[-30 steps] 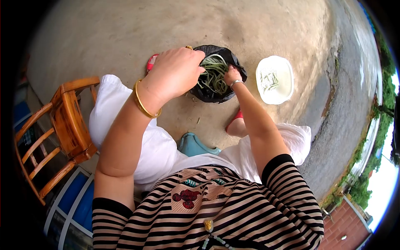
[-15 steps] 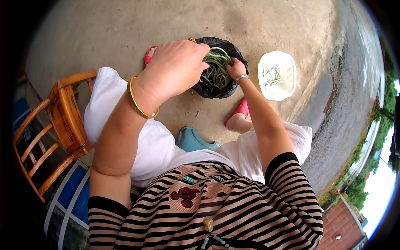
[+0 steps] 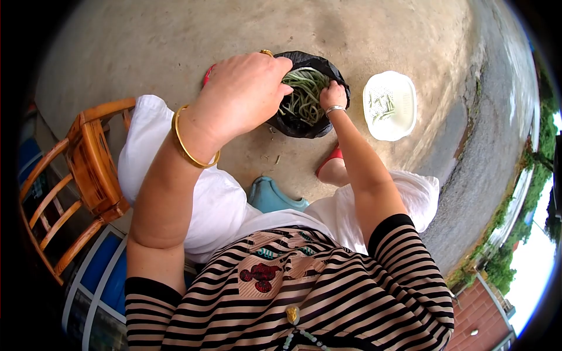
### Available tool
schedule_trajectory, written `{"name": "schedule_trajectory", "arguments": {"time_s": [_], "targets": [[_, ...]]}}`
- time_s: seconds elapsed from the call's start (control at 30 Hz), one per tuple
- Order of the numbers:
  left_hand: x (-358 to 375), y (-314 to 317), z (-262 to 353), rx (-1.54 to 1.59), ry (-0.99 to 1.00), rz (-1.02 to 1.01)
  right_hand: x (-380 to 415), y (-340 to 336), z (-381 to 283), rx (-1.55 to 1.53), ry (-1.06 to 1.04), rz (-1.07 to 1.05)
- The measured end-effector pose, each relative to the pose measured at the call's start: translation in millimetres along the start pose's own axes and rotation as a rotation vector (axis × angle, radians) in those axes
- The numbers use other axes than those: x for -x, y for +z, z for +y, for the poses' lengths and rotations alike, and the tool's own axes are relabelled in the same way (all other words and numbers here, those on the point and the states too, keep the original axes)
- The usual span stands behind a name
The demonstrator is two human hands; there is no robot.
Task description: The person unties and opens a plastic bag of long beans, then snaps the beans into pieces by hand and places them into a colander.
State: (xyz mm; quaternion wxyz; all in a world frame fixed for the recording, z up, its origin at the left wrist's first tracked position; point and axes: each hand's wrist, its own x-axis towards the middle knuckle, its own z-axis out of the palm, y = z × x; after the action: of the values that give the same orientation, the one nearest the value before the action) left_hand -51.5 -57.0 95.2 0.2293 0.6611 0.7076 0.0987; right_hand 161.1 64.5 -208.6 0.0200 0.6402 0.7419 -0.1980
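My left hand, with a gold bangle at its wrist, looms large over the left side of a black plastic bag. Its fingers are curled, and what they hold is hidden behind the hand. A tangle of long green beans fills the bag. Inside the right edge, my right hand, wearing a silver bangle, has its fingers closed on some of the beans. Off to the right stands a white plastic basket with short cut bean pieces in it.
A wooden chair stands at the left, beside a blue-panelled frame. Between my knees is a teal plastic object. A red shoe is on my foot below the bag. Wet paving runs along the right.
My right hand has turned and pressed in against the bag's right inner side. The bean strands have shifted. My left hand has moved slightly left and up.
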Motion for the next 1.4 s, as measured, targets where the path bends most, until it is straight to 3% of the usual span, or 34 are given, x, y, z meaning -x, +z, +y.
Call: {"name": "schedule_trajectory", "arguments": {"time_s": [0.1, 0.2, 0.47, 0.57, 0.7, 0.83, 0.93, 1.07, 1.2, 1.4], "targets": [[0, -9, 0, 0.035, -0.052, -0.008, 13, -2, -21, -0.118, -0.287, 0.171], [0, -17, -3, 0.048, -0.075, 0.017, 10, 11, -34, -0.126, -0.612, 0.058], [-3, -22, -14, 0.049, -0.08, 0.091, -27, 38, -63, -0.117, -0.275, -0.116], [-3, -23, -14, 0.061, -0.082, 0.09, -21, 53, -66, -0.016, -0.308, 0.011], [-3, -19, -15, 0.08, -0.053, 0.108, -16, 51, -69, 0.044, -0.154, -0.216], [1, -21, -14, 0.068, -0.056, 0.105, -19, 54, -57, -0.02, -0.324, -0.16], [2, -21, -15, 0.068, -0.063, 0.094, -24, 19, -56, -0.102, -0.361, -0.362], [4, -17, -16, 0.06, -0.046, 0.088, -30, -3, -45, -0.096, -0.436, -0.471], [6, -15, -15, 0.057, -0.036, 0.107, -17, -49, -69, 0.202, -0.4, -0.402], [3, -13, -14, 0.028, -0.031, 0.036, -3, -71, -62, 0.28, -0.5, -0.298]]}}
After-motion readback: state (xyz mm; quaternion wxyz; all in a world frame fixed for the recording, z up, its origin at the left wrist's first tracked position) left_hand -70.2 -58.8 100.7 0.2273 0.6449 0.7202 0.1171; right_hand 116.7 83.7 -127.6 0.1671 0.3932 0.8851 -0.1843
